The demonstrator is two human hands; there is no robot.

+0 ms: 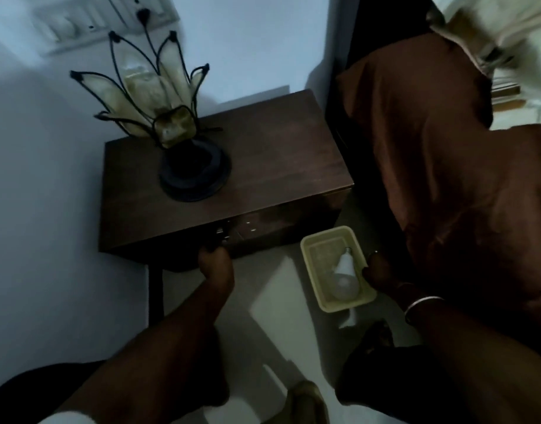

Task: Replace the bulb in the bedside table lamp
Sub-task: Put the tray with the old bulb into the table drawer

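Observation:
A lotus-shaped lamp point(159, 117) with pale petals in black wire frames stands on a round black base on the dark wooden bedside table point(263, 166). My left hand point(215, 264) is closed on the handle at the table's front drawer. My right hand point(382, 272) grips the right rim of a pale yellow tray point(321, 240) held below the table's front edge. A white bulb point(344, 281) lies in the tray, its screw cap pointing towards the table.
A bed with a brown cover point(440, 166) and a light pillow point(492, 38) fills the right side. A wall switchboard point(104, 22) with the lamp's plug sits behind the lamp. Pale floor lies below, with my feet near the bottom edge.

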